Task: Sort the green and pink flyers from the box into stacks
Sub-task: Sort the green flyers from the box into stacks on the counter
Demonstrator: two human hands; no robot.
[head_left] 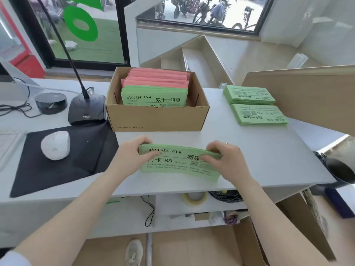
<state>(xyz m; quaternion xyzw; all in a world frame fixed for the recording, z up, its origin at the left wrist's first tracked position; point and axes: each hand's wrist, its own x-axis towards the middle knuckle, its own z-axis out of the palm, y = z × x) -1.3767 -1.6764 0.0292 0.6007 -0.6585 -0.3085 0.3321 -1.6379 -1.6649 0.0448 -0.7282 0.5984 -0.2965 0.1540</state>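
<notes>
While both hands, left and right, grip a green flyer bundle by its ends, bare surface lies between box and front edge.

An open brown cardboard box holds upright pink paper flyers behind green paper flyers. Right of it lie two flat stacks of green flyers. Nearer, a bowed green flyer bundle rests on the surface.

Both hands gripping a green flyer bundle on the desk, cardboard box behind
</notes>
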